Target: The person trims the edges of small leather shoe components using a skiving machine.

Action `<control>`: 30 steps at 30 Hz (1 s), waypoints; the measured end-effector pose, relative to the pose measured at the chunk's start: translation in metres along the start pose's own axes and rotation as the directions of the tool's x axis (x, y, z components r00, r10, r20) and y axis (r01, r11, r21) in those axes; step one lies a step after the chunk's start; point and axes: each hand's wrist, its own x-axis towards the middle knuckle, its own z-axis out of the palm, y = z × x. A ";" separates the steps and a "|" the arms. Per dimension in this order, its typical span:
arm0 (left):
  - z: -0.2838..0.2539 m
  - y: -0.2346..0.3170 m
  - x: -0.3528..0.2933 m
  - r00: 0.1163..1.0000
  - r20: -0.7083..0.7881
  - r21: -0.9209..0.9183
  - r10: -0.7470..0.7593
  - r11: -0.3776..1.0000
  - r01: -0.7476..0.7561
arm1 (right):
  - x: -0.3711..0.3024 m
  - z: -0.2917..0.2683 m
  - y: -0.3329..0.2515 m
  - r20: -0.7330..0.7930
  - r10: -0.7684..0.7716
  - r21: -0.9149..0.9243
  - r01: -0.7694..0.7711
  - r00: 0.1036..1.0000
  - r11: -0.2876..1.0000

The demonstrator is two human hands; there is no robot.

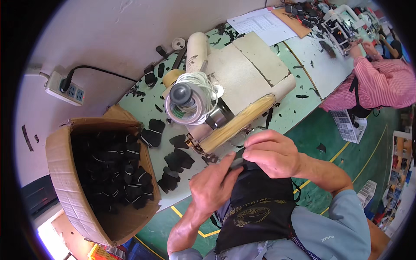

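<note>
My left hand [212, 184] is closed at the table's front edge, its thumb and forefinger around a small dark piece [238, 158] that the fingers partly hide. Close beside it, my right hand [275, 154] pinches with thumb and forefinger. A thin pale loop [237, 140], like a rubber band, shows at its fingertips. Just beyond both hands stands a cream-coloured machine [247, 65] with a wooden strip [238, 123] along its near side. Several black flat pieces [178, 160] lie in small stacks left of the machine.
A cardboard box [60, 173] at the left holds many black bundles [117, 173] tied with pale bands. White cord [197, 82] lies coiled on the machine. A power strip [65, 89] hangs on the wall. Another person in a checked red sleeve [381, 82] works at the far right.
</note>
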 end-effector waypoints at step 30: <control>-0.016 0.010 -0.011 0.816 0.358 -0.530 -0.454 0.620 0.578 | 0.015 -0.003 -0.035 0.260 0.347 0.138 -0.391 0.901 0.910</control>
